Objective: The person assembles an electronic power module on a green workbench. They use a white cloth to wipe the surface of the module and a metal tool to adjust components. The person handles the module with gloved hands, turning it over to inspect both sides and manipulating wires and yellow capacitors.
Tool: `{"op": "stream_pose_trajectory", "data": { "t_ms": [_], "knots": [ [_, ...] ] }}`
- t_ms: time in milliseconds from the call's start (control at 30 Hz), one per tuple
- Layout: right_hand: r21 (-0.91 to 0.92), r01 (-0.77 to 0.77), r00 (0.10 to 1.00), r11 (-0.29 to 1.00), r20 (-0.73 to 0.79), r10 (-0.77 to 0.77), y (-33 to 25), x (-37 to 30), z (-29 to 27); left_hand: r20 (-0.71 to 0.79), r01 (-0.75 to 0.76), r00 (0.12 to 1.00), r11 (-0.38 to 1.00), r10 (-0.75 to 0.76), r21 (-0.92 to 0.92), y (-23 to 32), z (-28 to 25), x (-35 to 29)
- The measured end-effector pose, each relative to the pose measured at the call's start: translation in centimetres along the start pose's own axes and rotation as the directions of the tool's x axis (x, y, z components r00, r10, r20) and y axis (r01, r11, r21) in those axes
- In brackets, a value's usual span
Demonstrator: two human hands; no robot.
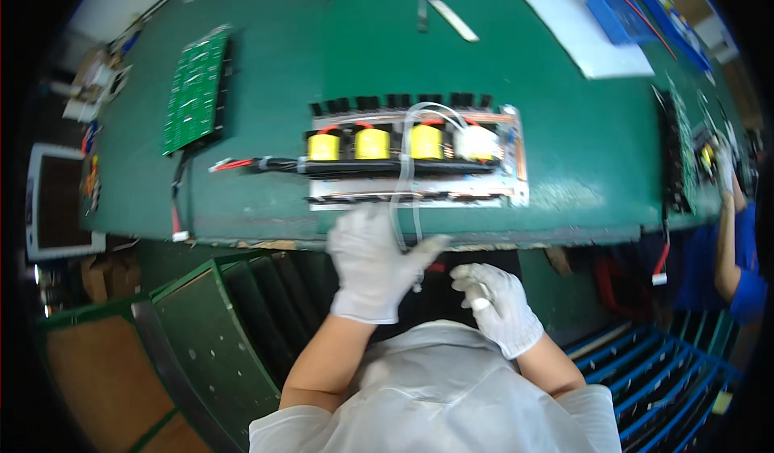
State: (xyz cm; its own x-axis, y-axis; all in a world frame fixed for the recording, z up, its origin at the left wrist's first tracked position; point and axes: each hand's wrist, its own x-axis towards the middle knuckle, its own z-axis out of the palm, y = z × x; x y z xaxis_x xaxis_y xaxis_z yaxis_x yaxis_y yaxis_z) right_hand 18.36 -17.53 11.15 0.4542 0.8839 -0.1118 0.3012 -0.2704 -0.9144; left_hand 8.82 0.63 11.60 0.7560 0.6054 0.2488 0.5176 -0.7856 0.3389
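In front of me a long electronic assembly (411, 185) lies on the bench, with yellow-wrapped coils (372, 144) in a row and black parts along its far edge. A black-sleeved wire bundle (278, 164) leaves its left side, ending in red and white leads. A white cable (407, 159) loops over the assembly and hangs past the bench edge. My left hand (367, 255), in a white glove, is beside that cable at the near edge, thumb stretched out and apart from the fingers. My gloved right hand (500, 308) is off the bench, fingers curled around something small and whitish that I cannot identify.
Green circuit boards stand at left (196, 90) and right (685, 151). Toward the back lie a knife-like tool (453, 18), a white sheet (588, 42) and a blue tray (619, 16). Another person's gloved hand (723, 167) works at far right. A blue rack (661, 380) stands below.
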Motion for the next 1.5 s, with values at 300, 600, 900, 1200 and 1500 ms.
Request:
{"op": "stream_pose_trajectory", "data": {
  "t_ms": [300,600,900,1200,1500],
  "knots": [
    [0.224,-0.133,0.978,0.966,-0.130,0.164,1.0,-1.9,2.1,-0.049,-0.132,0.990,0.990,0.129,-0.056,1.5,0.6,0.6],
    [0.227,-0.088,0.969,0.970,-0.207,0.137,3.0,-2.5,1.3,0.340,0.337,0.940,0.160,-0.009,-0.928,2.1,-3.2,0.8],
    [0.345,-0.046,0.978,0.937,-0.175,0.113,3.1,-2.6,1.7,-0.069,0.131,0.980,0.870,-0.186,-0.476,-7.5,-8.7,1.2],
    [0.321,-0.070,0.983,0.945,-0.140,0.120,-1.7,-3.0,2.5,0.017,0.044,0.999,0.988,-0.047,0.150,-18.7,-12.5,11.9],
    [-0.008,0.000,0.992,1.000,-0.128,-0.001,0.3,-3.0,0.6,-0.079,-0.314,0.949,0.887,0.306,-0.338,-4.3,-10.2,5.8]
  ]
}}
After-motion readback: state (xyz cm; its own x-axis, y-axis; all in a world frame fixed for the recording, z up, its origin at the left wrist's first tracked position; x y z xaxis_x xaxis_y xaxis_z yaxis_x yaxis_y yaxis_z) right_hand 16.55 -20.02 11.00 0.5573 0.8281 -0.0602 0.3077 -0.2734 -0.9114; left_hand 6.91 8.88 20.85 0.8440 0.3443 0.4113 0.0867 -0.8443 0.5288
